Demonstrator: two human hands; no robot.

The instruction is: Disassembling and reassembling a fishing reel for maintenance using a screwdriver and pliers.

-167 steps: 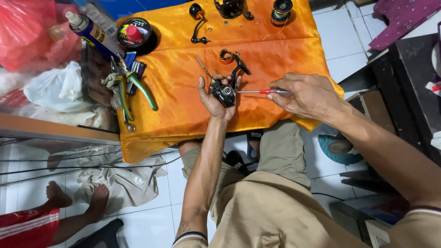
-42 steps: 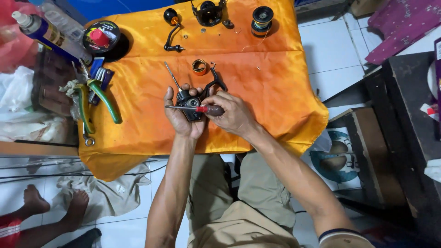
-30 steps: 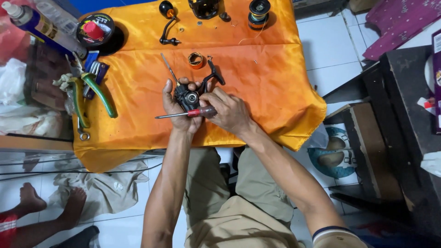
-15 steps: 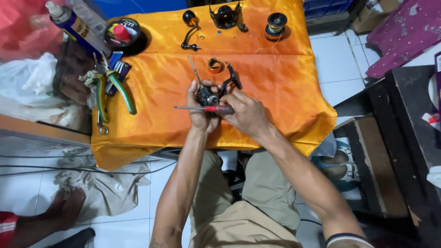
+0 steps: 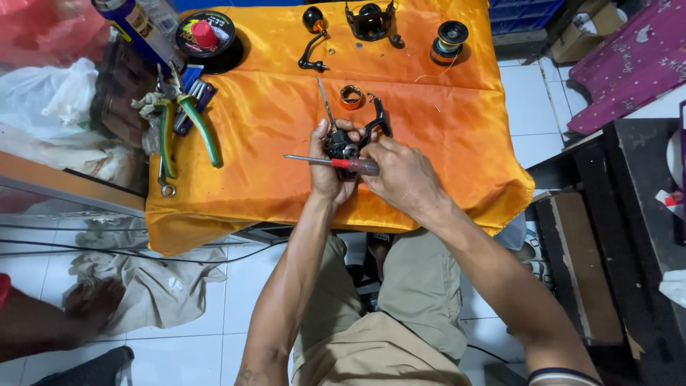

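A black fishing reel body (image 5: 343,146) is gripped by the left hand (image 5: 327,171) over the counter (image 5: 271,114), while a red screwdriver (image 5: 336,163) is held in the right hand (image 5: 404,175), so careful alignment seems needed next.

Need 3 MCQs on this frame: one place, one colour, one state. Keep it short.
1. Where does the orange ring lie?
A. on the cloth just beyond the hands
B. on the floor tiles
C. inside the red plastic bag

2. What colour are the handles of the pliers?
A. blue
B. green
C. white

3. How is the screwdriver held?
A. it lies loose on the cloth
B. in the right hand, tip pointing to the person's left
C. standing upright in a cup

Answers: 1 A, it sits on the orange cloth above the reel body that the left hand holds. 2 B, both grips are green. 3 B, the right hand's fingers wrap its red handle.
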